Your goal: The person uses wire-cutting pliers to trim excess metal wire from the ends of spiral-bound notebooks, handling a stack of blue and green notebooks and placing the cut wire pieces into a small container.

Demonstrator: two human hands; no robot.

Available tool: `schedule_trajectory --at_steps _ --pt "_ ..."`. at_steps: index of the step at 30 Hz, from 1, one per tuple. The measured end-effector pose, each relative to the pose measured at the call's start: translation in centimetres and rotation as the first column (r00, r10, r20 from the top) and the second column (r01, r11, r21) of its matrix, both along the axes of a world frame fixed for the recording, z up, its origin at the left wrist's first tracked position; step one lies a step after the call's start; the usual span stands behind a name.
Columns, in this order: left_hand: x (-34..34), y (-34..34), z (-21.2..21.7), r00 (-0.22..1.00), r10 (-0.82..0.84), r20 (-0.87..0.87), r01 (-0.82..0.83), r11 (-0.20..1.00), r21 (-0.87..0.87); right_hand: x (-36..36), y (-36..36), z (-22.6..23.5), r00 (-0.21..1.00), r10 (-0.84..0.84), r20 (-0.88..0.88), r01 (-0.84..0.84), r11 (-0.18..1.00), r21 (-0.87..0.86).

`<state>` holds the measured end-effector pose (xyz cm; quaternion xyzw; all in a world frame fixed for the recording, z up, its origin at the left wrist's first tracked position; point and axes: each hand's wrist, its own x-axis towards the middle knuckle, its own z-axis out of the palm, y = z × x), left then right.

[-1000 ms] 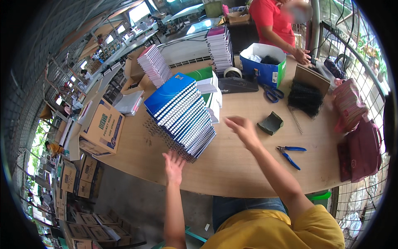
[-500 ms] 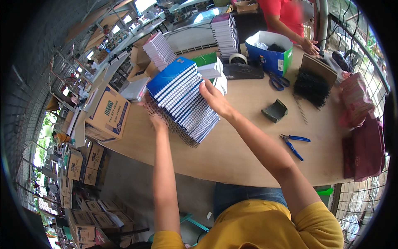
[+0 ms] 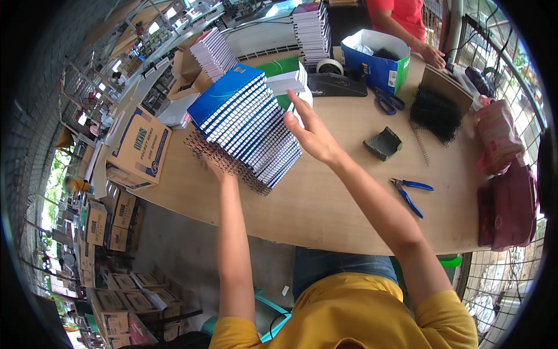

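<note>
- The wooden table (image 3: 349,209) has a smooth, pale tan top with a rounded near edge.
- Blue-handled pliers (image 3: 410,193) lie on it near the right forearm.
- The left hand (image 3: 216,168) reaches under the near left side of the stack of notebooks (image 3: 247,125); its fingers are hidden beneath the wire spines, so how far it is closed cannot be told.
- The right hand (image 3: 311,132) is open and flat, fingers straight and together, pressed against the right side of the stack, gripping nothing.
- The stack of notebooks stands on the table's left half, leaning and fanned like a staircase: glossy blue covers, white page edges, dark spiral wire bristling along the lower left edge.
- A small dark green folded piece (image 3: 383,143) sits to the right, well apart from the stack.
- Farther right, a bundle of black wire coils (image 3: 435,113) lies in a spiky heap.
- Blue-handled scissors (image 3: 388,102) rest beside a blue cardboard box (image 3: 375,61).
- A black tape dispenser (image 3: 334,81) sits behind the stack.
- At the far edge, a person in a red shirt (image 3: 401,14) rests a hand on the table.
</note>
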<state>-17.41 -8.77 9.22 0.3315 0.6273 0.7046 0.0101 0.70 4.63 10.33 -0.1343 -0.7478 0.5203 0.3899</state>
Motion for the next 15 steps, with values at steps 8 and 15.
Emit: schedule_trajectory --at_steps 8,15 --pt "-0.1 0.5 -4.4 0.917 0.112 -0.382 -0.169 0.978 -0.118 -2.1 -1.1 -2.4 0.997 0.023 0.078 -0.012 0.99 -0.142" --pt "-0.7 0.1 -4.5 0.918 0.012 -0.396 -0.058 0.993 -0.104 -1.6 -1.0 -2.0 0.992 0.094 0.089 -0.083 0.989 -0.118"
